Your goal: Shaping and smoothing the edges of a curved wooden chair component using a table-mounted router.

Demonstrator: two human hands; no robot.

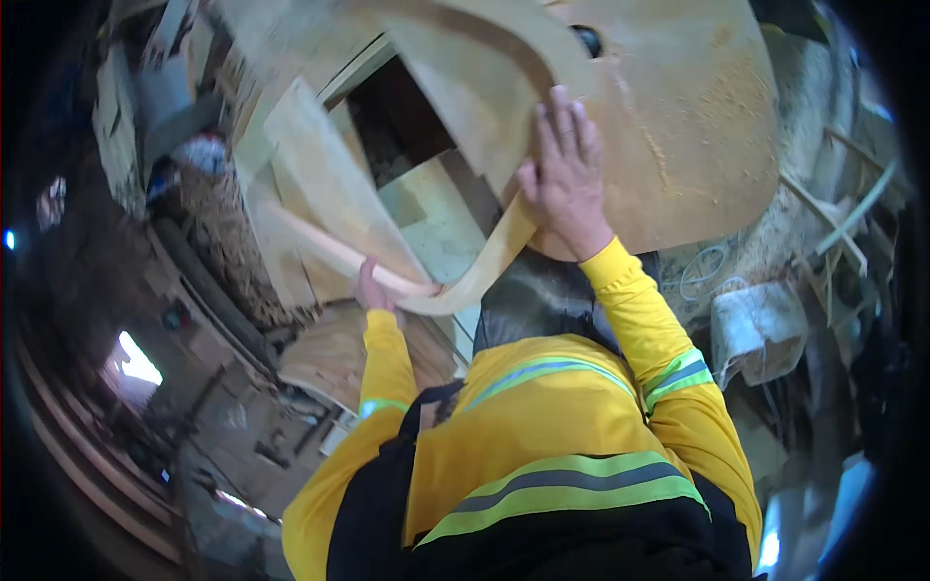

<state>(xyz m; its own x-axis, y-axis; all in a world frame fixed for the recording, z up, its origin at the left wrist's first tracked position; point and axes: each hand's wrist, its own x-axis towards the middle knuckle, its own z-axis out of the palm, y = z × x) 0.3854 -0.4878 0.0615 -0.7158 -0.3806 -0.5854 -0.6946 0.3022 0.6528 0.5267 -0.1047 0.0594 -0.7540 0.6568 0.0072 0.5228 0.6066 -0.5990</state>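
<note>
A curved, loop-like wooden piece (497,251) runs from the top round to the lower middle. My left hand (373,290) is closed around its lower left stretch. My right hand (567,174) lies with fingers stretched out against its right stretch, beside a large board (688,145) with rounded corners and sawdust on it. Near the board's top left is a dark round fitting (587,42). Pale wooden panels (329,165) lie under the piece at left, around a dark rectangular opening (387,107).
Wood offcuts and shavings (208,237) lie at left, with a long dark bar (208,286). At right are a white bucket or sack (756,329), a looped cord (702,271) and loose sticks (828,218). Long planks (102,465) sit at lower left.
</note>
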